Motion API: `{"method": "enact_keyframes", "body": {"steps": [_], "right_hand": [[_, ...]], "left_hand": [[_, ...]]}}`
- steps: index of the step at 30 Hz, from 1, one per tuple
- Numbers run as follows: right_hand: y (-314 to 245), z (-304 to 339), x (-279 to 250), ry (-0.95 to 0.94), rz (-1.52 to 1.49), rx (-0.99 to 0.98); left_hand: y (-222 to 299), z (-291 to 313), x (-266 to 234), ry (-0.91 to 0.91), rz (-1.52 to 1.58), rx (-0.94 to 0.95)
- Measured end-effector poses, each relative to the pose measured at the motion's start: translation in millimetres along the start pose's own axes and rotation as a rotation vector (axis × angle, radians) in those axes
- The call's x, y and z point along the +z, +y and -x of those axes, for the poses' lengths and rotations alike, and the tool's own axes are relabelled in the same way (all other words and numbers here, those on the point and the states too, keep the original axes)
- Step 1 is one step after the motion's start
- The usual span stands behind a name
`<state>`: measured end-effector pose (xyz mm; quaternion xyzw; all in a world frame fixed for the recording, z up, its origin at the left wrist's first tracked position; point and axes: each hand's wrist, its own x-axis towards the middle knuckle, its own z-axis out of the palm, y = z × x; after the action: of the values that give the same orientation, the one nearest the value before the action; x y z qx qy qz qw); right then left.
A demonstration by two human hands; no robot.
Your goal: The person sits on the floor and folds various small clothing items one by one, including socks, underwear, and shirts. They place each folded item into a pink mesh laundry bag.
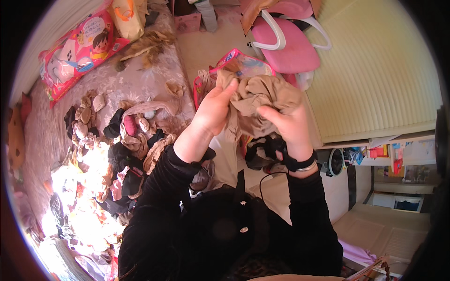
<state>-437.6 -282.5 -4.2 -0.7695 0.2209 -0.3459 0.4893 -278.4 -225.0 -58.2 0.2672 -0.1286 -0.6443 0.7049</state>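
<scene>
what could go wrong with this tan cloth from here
The tan cloth hangs in loose folds between the left hand and right hand, so part might slip free. A fold could snag on the right-wrist bracelet. If dropped leftward, it might get lost in the pile, which holds similar tan pieces.

Left hand [213, 108], right hand [293, 126]: most fingers hidden behind tan fabric [265, 91]. Pink-edged bag [253, 65] partly covered by same fabric. Clothing pile [123, 159] partly lost in glare. Pink chair [290, 47] cut off at top edge. Coloured items [378, 152], far right: too small to tell.
</scene>
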Motion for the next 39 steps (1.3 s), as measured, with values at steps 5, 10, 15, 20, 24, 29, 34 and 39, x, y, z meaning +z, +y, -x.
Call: {"method": "enact_keyframes", "body": {"steps": [5,10,15,20,24,29,34,39], "right_hand": [[17,7,-6,-0.241,0.147,0.052],[29,13,-16,-0.146,-0.091,0.083],[16,21,-27,-0.038,-0.08,0.188],[-1,38,-22,-0.01,-0.315,0.121],[-8,38,-18,-0.075,-0.243,0.04],[-13,39,-15,-0.017,-0.385,0.134],[-12,40,-10,0.025,-0.242,0.118],[-11,40,-9,0.069,-0.107,0.109]], "left_hand": [[3,-3,11,-0.198,-1.177,-0.343],[-9,-10,9,-0.36,-0.578,-0.247],[-18,-9,10,-0.165,-0.44,-0.203],[-17,-8,14,-0.04,-0.073,-0.043],[-15,-9,14,-0.023,-0.113,-0.008],[-9,-8,11,-0.053,-0.03,-0.244],[-14,-10,5,-0.194,0.094,-0.259],[-17,-17,-3,-0.407,0.439,-0.414]]}}
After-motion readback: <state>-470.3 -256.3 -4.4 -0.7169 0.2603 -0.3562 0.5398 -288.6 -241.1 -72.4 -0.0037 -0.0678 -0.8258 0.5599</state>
